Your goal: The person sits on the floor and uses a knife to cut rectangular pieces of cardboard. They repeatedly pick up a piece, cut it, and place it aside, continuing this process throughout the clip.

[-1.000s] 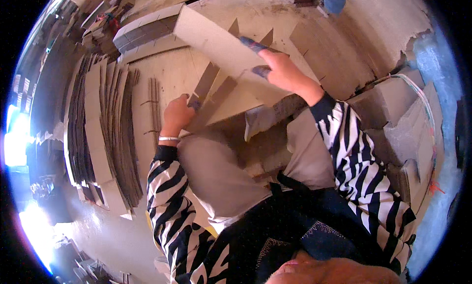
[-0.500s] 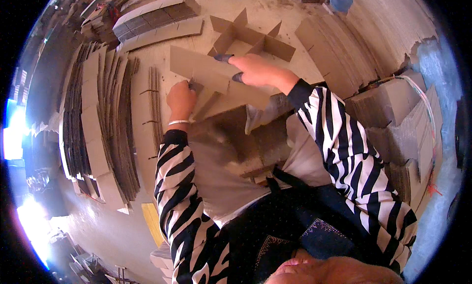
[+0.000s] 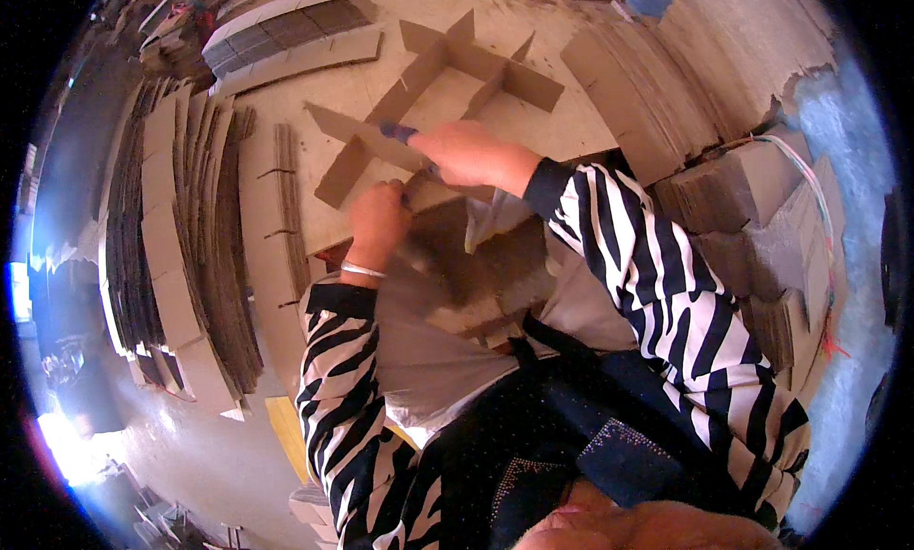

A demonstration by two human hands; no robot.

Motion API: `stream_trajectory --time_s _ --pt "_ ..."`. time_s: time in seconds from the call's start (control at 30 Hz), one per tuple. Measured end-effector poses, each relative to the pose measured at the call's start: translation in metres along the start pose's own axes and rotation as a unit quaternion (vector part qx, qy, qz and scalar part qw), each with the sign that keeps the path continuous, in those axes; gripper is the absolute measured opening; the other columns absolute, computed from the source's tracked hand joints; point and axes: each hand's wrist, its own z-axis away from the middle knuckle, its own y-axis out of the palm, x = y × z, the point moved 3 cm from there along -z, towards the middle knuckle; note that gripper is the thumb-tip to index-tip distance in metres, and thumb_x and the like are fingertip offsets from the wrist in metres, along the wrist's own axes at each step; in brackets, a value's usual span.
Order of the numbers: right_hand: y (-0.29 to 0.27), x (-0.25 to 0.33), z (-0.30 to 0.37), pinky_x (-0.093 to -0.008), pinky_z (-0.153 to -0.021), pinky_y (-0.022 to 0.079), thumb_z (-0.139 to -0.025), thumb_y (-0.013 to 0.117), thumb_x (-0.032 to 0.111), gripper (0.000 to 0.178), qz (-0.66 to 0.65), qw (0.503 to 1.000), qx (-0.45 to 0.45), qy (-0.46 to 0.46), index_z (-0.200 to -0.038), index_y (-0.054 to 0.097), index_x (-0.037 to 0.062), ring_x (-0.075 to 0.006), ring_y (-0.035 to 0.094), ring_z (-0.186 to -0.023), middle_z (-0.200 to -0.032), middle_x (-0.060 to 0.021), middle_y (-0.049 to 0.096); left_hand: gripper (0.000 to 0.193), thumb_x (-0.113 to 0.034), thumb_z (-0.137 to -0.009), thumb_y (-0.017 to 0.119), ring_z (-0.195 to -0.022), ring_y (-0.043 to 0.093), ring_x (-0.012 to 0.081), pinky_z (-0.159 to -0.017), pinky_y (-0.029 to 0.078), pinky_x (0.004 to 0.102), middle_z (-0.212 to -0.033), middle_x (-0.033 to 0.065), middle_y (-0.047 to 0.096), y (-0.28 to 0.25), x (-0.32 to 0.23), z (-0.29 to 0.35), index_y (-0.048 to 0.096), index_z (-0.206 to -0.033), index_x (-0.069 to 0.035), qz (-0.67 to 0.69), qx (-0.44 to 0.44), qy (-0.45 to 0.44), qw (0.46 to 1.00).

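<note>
Head view: right fingers (image 3: 400,132) hold cardboard strip (image 3: 335,123).

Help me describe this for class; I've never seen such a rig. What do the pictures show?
There is no machine, just a person's left hand and right hand, in striped sleeves. All views come from a head-worn fisheye camera looking down, so straight edges bend. On the pale table stand a crossed cardboard divider and, to its left, a cardboard stack. The right hand's grip is on an upright cardboard strip, crossed by another piece; the left hand is close by, its hold hidden.
</note>
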Motion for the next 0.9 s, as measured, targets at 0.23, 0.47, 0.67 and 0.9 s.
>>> stream_trajectory --time_s 0.23,0.47,0.67,0.9 --pt "0.037 0.012 0.015 -0.0519 -0.065 0.05 -0.08 0.055 0.006 0.034 0.011 0.999 0.053 -0.003 -0.114 0.054 0.0116 -0.0379 0.064 -0.083 -0.084 -0.0166 0.065 0.016 -0.011 -0.073 0.059 -0.084 0.063 0.0372 -0.071 0.05 0.0479 -0.088 0.017 0.066 -0.013 -0.005 0.01 0.065 -0.088 -0.006 0.02 0.043 -0.015 0.999" --pt "-0.004 -0.057 0.051 -0.0523 -0.073 0.048 -0.08 0.061 0.012 0.025 -0.125 0.984 -0.062 0.11 -0.104 0.057 0.0078 -0.0412 0.062 -0.089 -0.088 -0.0204 0.064 0.031 -0.008 -0.074 0.058 -0.089 0.063 0.0359 -0.075 0.049 0.0454 -0.098 0.0143 0.067 -0.051 0.006 -0.019 0.066 -0.103 -0.01 0.176 -0.11 -0.043 0.977" --pt "-0.045 -0.2 0.203 -0.051 -0.102 0.037 -0.072 0.075 0.028 0.063 0.178 0.825 -0.115 0.524 -0.13 0.054 0.0163 -0.0343 0.039 -0.128 -0.14 -0.0108 0.041 0.036 -0.016 -0.081 0.058 -0.105 0.058 0.0407 -0.082 0.049 0.0483 -0.13 0.0226 0.047 -0.039 0.026 -0.041 0.052 -0.114 -0.004 0.019 -0.229 -0.042 0.972" --pt "-0.068 -0.217 0.213 -0.0504 -0.087 0.045 -0.078 0.062 0.01 0.036 0.203 0.86 -0.243 0.401 -0.113 0.058 0.0093 -0.0385 0.051 -0.113 -0.121 -0.0155 0.055 0.028 -0.018 -0.08 0.058 -0.089 0.065 0.0373 -0.074 0.052 0.0496 -0.091 0.0172 0.068 -0.014 0.047 -0.08 0.059 -0.106 -0.008 -0.031 -0.018 -0.088 0.995"
